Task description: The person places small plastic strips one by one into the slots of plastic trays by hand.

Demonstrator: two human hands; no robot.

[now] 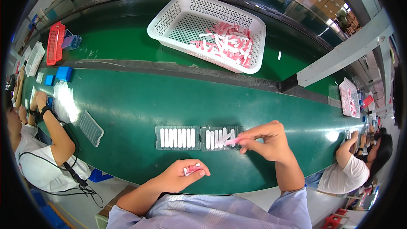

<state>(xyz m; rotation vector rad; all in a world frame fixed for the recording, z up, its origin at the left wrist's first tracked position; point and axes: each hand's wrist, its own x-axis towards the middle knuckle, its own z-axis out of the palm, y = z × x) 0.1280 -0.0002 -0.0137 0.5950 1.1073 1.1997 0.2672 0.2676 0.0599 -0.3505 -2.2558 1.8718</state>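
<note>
The right hand's thumb and forefinger (241, 140) pinch a pink strip (232, 141) by its end, seemingly so that the rest stays free over the right clear tray (203, 145). The left hand (180, 176) is palm up with its fingers curled round a few pink-and-white pieces (192, 169), probably to keep them ready beside the trays; how many lie there I cannot tell. Just beyond the fingers, near the middle of the table's (127, 101) near edge, the right tray bears upright white sticks and one slanted stick (223, 139); whether that one touches the pink strip is unclear. Left of it and close beside it, the left clear tray (157, 138) holds a neat row of white sticks (177, 138), its slots apparently keeping them parallel. Toward the table's left end a third clear tray (91, 128) lies askew. Past the far edge, a white basket (169, 44) has pink and white pieces heaped in its right side, perhaps for easy reach
</note>
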